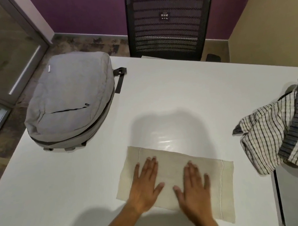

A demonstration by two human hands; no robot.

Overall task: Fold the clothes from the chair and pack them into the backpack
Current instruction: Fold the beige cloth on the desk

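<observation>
From the head camera, a cream, folded rectangular cloth [176, 180] lies flat on the white table [179, 94], near the front edge and a little right of centre. Both hands rest on it, palms down. The left hand [145, 185] presses the left part of the cloth with straight fingers spread wide. The right hand [194, 187] lies flat on the middle of the cloth, fingers straight and close together, thumb pointing toward the left hand. Neither hand grips anything; the two thumbs are near each other but apart.

A light grey fabric backpack [70, 101] lies on its back at the far left of the table, well apart from the cloth; its main zip looks closed, though I cannot tell for sure. A black mesh-backed office chair [169, 19] stands beyond the far table edge. At the right edge, a crumpled white garment with dark stripes [284, 131] hangs over something hidden beneath it. A purple wall [81, 11] rises behind the chair.
</observation>
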